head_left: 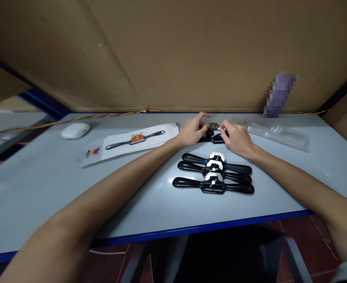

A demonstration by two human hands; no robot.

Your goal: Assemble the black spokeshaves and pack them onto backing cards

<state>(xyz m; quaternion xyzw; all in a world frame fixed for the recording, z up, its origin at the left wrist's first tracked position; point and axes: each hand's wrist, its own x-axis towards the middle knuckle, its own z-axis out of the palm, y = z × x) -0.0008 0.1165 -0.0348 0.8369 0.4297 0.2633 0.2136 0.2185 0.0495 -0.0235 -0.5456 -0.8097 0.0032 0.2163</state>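
Both hands work at the far middle of the counter [43, 188], meeting over one black spokeshave [212, 137]. Left hand [192, 131] grips the tool's left side, fingers curled round it, index lifted a little. Right hand [235, 137] pinches at the small metal blade [214, 126] on top of the body, fingertips closed on or against it; whether the blade is seated or loose cannot be told, the fingers hide the joint. The hands sit almost touching, the tool between them and resting on the counter. Judgement: the step looks like fitting or adjusting the blade. Done well, the left hand would pin the body flat so it cannot rock, while the right keeps to the blade's flat faces and away from the cutting edge, moving it squarely rather than at a slant. At six o'clock from the hands, near them, lie three finished-looking spokeshaves [214, 175], side by side, handles running left to right, each with a pale cap at centre. At nine o'clock lies a leaflet [138, 139] picturing the same tool; beyond it a white mouse [75, 130]. At three o'clock lies a clear plastic bag [276, 133]. Cardboard [173, 55] walls the counter's back, a red-yellow wire [96, 116] along its foot.
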